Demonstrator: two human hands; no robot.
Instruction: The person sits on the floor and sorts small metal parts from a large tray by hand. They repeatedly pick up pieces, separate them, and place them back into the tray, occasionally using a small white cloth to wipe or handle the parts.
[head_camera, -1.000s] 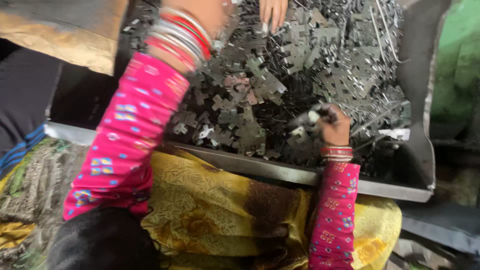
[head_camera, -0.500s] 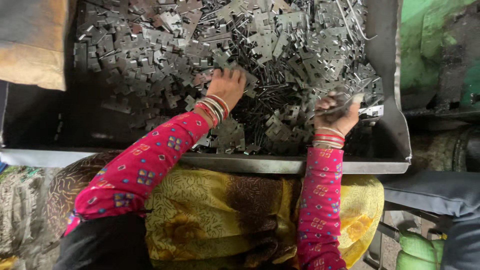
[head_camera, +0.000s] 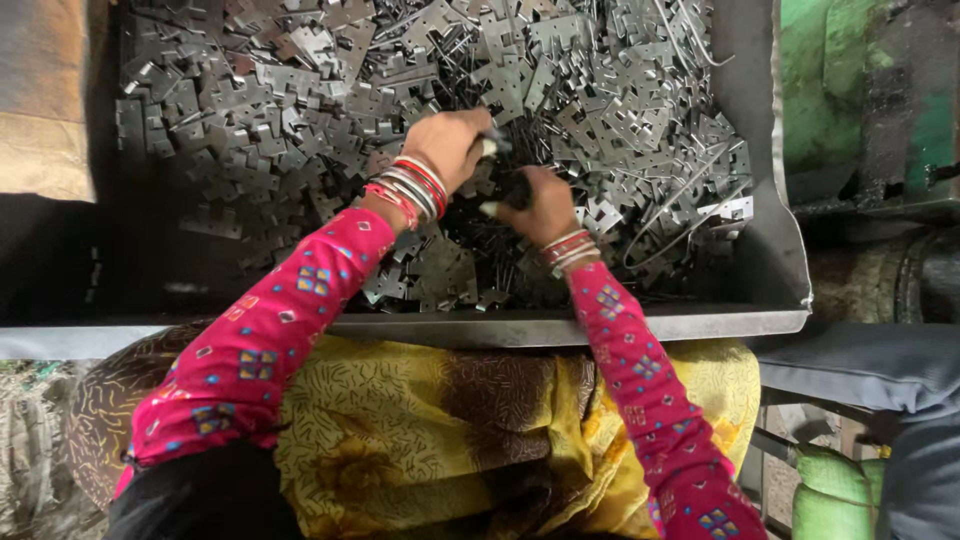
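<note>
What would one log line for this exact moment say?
left hand: closed among metal plates | right hand: closed on small parts, unclear | tray: heaped with plates and wire pins | hands close together

Left hand seen from the back, fingers curled under, grip hidden; the small dark piece at its fingertips is too small to identify. Right hand likewise closed over something dark, palm side hidden, contents unclear. Pile of grey notched sheet-metal plates cut off by the top edge; plates under both wrists covered. Grey metal tray cut at top, left end lost in shadow. Green machine part cut by right edge, blurred. Forearms' elbows run out the bottom edge.
</note>
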